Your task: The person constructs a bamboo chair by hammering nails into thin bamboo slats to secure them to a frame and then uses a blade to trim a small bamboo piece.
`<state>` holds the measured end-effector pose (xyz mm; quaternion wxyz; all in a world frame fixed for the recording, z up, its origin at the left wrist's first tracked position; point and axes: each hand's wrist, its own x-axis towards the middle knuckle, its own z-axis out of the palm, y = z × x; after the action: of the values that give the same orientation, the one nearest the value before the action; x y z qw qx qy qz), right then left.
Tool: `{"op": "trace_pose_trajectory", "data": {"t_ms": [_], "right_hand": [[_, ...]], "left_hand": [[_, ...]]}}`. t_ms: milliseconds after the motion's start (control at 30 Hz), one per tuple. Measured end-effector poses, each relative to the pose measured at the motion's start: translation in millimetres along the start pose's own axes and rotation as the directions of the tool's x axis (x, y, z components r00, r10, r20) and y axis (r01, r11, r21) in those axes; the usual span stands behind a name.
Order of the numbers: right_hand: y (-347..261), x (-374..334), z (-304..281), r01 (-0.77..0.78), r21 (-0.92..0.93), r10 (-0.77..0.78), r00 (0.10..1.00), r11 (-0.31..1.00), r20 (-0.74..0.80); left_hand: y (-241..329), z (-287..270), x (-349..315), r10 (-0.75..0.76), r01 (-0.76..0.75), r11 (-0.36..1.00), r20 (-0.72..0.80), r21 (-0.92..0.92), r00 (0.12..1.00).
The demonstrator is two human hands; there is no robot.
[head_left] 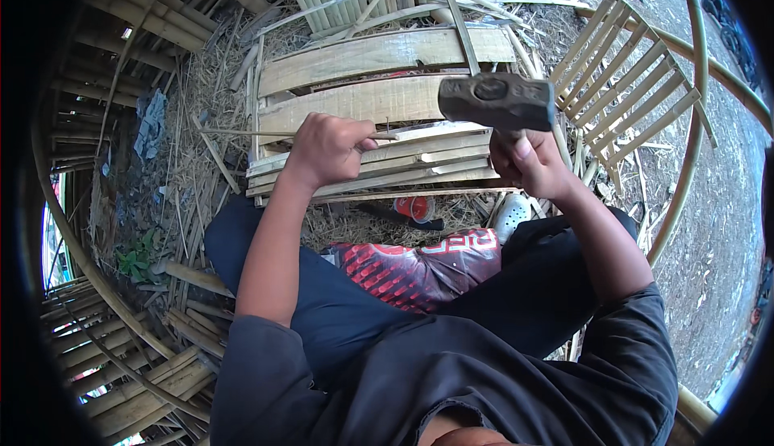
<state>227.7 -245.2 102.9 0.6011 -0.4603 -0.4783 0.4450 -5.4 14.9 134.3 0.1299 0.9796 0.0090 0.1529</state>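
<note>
My left hand is closed on a thin bamboo stick lying crosswise over low wooden boards. A thin upright nail stands by the stick's right end, close to my fingers. In my right hand is a hammer, its heavy dark metal head raised to the right of the nail. The handle is mostly hidden in my fist and behind the head. Several narrow split slats lie along the near side of the boards.
A slatted bamboo frame leans at the right, beside long bent poles. An orange-red cup and a dark tool handle lie between my legs. Stacked bamboo panels stand at the left. Straw and offcuts litter the ground.
</note>
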Motion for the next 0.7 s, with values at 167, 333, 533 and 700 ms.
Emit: {"op": "trace_pose_trajectory", "data": {"t_ms": [167,333,533,700], "right_hand": [[-19.4,27.4,24.3,-0.369,-0.597,0.365,0.921,0.712,-0.133],[13.7,19.7,27.8,-0.259,-0.593,0.253,0.963,0.762,-0.096],[3.3,5.5,16.2,-0.043,-0.054,0.039,0.996,0.998,-0.075],[-1.8,14.8,21.6,0.103,-0.328,-0.093,0.995,0.939,0.046]], "left_hand": [[35.9,-11.7,8.8,0.173,-0.182,0.973,-0.076,-0.142,0.982],[34.0,-16.9,14.7,0.171,-0.179,0.979,-0.089,-0.097,0.981],[9.8,-23.5,-2.9,0.025,-0.029,0.998,-0.058,-0.063,0.998],[19.7,-18.4,1.4,0.049,-0.05,0.998,-0.016,-0.042,0.999]]}}
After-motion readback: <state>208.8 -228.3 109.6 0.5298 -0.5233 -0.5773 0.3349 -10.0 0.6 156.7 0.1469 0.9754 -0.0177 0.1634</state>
